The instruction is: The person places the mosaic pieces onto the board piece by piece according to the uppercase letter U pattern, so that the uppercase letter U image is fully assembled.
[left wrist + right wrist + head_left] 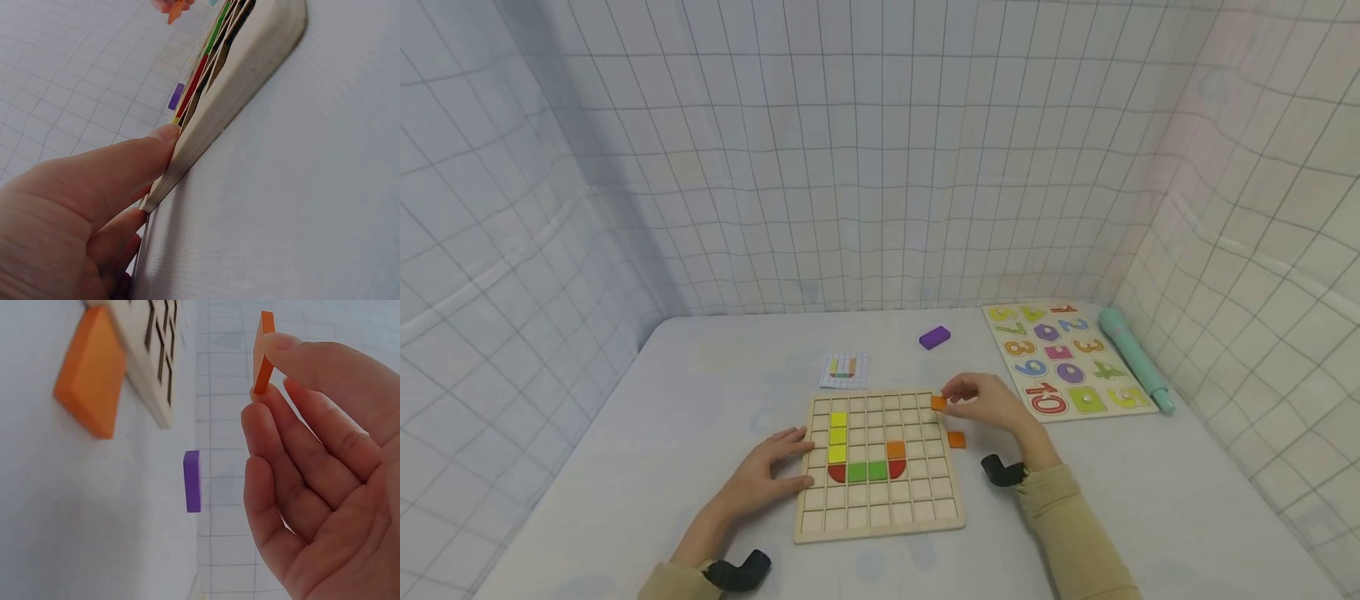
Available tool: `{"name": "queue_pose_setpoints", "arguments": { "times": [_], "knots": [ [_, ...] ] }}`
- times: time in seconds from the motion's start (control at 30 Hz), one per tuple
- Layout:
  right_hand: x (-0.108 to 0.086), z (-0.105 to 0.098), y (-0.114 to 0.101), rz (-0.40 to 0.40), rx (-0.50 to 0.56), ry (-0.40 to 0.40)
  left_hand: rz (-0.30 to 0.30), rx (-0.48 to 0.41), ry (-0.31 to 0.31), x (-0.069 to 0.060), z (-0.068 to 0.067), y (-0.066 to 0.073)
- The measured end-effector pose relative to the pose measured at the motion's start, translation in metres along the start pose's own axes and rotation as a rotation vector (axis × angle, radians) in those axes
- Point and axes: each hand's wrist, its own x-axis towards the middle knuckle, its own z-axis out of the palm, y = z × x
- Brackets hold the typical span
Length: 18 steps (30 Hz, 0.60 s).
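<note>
A wooden grid board [880, 530] lies on the table, holding yellow tiles [838, 437], green tiles [867, 472], red rounded tiles [897, 469] and one orange tile [896, 450] in a U shape. My left hand [762, 477] rests against the board's left edge, thumb and fingertips touching it, fingers spread. Above the board's top right corner, my right hand [988, 406] pinches an orange square tile [264, 353] between thumb and fingertip. Beside the board's right edge lies another orange tile [957, 439]. A pattern card [845, 370] showing a similar U lies behind the board.
A purple block [935, 337] sits farther back on the table. To the right lie a number puzzle board [1060, 358] and a teal stick-like object [1137, 358]. Gridded cloth walls [880, 167] enclose the back and sides.
</note>
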Motion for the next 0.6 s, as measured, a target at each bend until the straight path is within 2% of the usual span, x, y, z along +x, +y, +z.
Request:
{"name": "queue_pose_setpoints", "arguments": {
  "times": [0.37,0.6],
  "knots": [
    [0.018,0.017,-0.022,-0.112,0.114,-0.013,0.025,-0.002,0.011,0.000,0.000,-0.002],
    [0.025,0.035,-0.024,-0.070,0.180,-0.093,0.027,0.002,0.010,0.001,0.001,-0.004]
  ]
}}
